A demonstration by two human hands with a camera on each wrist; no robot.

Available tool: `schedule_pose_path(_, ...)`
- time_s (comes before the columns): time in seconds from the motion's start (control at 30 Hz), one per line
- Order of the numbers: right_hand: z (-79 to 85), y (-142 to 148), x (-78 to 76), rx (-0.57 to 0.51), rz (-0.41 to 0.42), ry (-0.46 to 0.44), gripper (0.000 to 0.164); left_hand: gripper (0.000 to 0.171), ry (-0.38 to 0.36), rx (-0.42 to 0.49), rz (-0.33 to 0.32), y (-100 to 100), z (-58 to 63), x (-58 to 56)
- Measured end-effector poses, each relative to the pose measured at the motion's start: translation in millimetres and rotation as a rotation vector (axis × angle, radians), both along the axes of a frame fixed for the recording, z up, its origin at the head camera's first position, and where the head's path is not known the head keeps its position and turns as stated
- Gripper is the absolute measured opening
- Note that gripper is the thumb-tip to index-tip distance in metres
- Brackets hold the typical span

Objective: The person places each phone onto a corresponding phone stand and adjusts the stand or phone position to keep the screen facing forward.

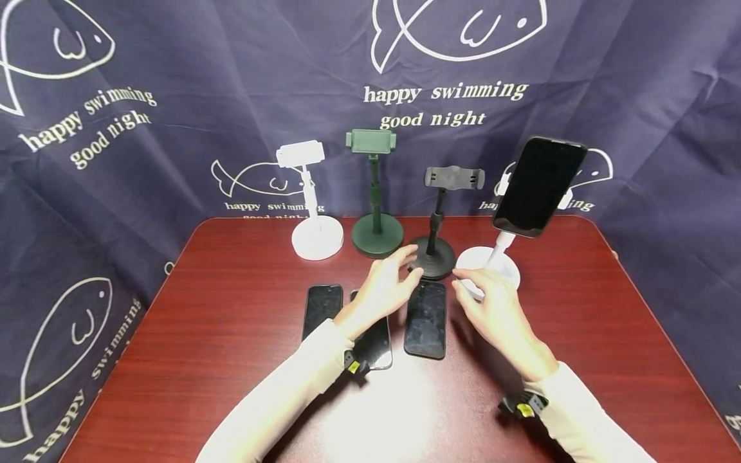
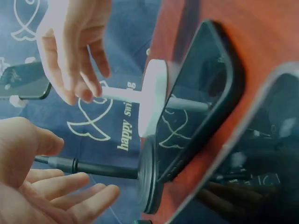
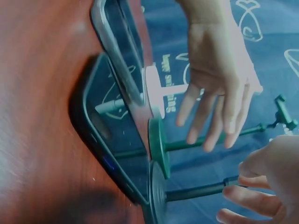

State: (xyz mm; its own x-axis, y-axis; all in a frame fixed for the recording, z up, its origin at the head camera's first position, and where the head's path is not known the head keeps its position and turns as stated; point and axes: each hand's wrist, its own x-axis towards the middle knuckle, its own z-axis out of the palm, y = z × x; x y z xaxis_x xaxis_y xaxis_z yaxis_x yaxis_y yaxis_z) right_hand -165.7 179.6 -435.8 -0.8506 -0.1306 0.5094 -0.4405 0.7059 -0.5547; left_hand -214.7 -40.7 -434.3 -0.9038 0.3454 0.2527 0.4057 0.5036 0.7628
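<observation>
My left hand (image 1: 386,286) hovers over the table with fingers loosely spread, near the base of the black phone stand (image 1: 435,256). My right hand (image 1: 491,308) is on the other side of that stand, also relaxed and holding nothing, in front of the right-hand white stand (image 1: 509,267). Between and below the hands a black phone (image 1: 425,325) lies flat on the table. In the left wrist view both hands appear apart from the phone (image 2: 201,93). Another phone (image 1: 541,186) sits tilted in the right-hand white stand's clamp. The black stand's grey clamp (image 1: 455,177) holds nothing.
A second white stand (image 1: 317,236) and a green stand (image 1: 377,235) stand at the back left with bare clamps. Two more phones lie flat on the left, one phone (image 1: 323,308) and another phone (image 1: 373,344) partly under my left arm. A dark blue curtain hangs behind the table.
</observation>
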Motion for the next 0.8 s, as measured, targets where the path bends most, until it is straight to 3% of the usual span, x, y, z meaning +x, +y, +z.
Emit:
schedule_pose_path(0.2, 0.4, 0, 30.2, -0.051, -0.011, 0.079, 0.031, 0.052, 0.026, -0.05, -0.018, -11, -9.3, 23.5)
schedule_pose_path(0.4, 1.3, -6, 53.0, -0.092, -0.012, 0.187, 0.037, 0.057, 0.134, -0.179, 0.032, -18, -11.3, 51.4)
schedule_pose_path(0.57, 0.6, -9, 64.3, -0.123, -0.041, 0.214, 0.036, 0.063, 0.21, -0.222, 0.08, -21, -5.3, 69.8)
schedule_pose_path(0.67, -2.0, -13, 66.6, -0.142, -0.038, 0.269, 0.032, 0.067, 0.22, -0.251, 0.106, -24, -2.0, 76.8)
schedule_pose_path(0.8, -4.4, -20, 67.1, -0.151, -0.022, 0.317, 0.037, 0.072, 0.236, -0.302, 0.142, -27, 1.0, 83.3)
